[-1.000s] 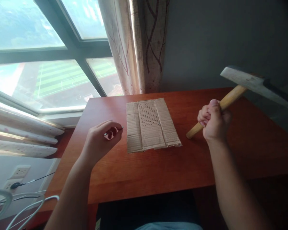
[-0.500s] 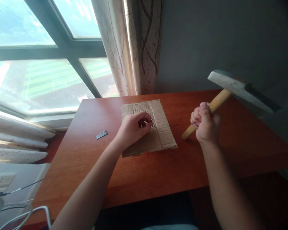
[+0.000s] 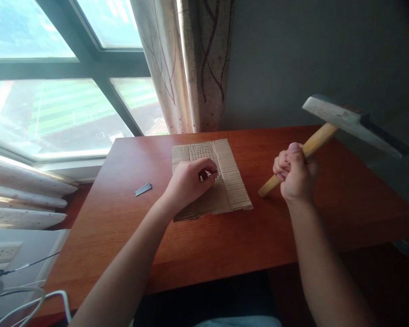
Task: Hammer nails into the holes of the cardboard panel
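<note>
A flat piece of cardboard with many small holes lies on the reddish wooden table. My left hand rests on it, fingers pinched on a thin nail held against the holed area. My right hand is a fist round the wooden handle of a hammer, raised above the table to the right of the cardboard, its metal head pointing right. A small bundle of loose nails lies on the table to the left of my left hand.
A window and a patterned curtain stand behind the table's far edge. A grey wall runs along the right. White cables and a wall socket are at the lower left, below the table's left edge.
My left hand has moved right from the table's left side onto the cardboard with a nail, which uncovered the bundle of nails. The hammer has stayed raised, shifting only slightly.
</note>
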`<state>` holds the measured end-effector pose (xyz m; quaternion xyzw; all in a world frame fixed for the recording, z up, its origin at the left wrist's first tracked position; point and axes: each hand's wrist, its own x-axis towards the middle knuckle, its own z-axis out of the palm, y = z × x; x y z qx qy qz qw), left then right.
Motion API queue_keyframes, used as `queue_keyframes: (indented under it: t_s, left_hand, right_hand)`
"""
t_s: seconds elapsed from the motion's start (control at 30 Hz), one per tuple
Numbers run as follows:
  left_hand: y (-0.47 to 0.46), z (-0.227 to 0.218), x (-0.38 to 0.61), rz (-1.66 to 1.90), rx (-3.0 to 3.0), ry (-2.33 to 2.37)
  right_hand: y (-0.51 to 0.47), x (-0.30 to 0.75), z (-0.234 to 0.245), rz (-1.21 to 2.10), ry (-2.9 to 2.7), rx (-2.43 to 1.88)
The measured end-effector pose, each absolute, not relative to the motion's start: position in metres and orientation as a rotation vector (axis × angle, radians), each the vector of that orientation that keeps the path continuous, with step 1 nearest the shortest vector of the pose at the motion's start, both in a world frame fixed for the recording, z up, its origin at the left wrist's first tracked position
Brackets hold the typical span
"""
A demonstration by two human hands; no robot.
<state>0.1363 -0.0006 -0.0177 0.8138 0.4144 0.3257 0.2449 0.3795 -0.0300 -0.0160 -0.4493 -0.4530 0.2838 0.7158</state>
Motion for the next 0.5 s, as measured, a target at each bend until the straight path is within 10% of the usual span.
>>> queue_keyframes:
  t_s: [0.5]
  left_hand:
    - [-0.003,-0.022,0.138,0.921,2.178,1.114]
  right_hand:
    - [-0.046,0.379,-0.011,0.610,-1.217,-1.320]
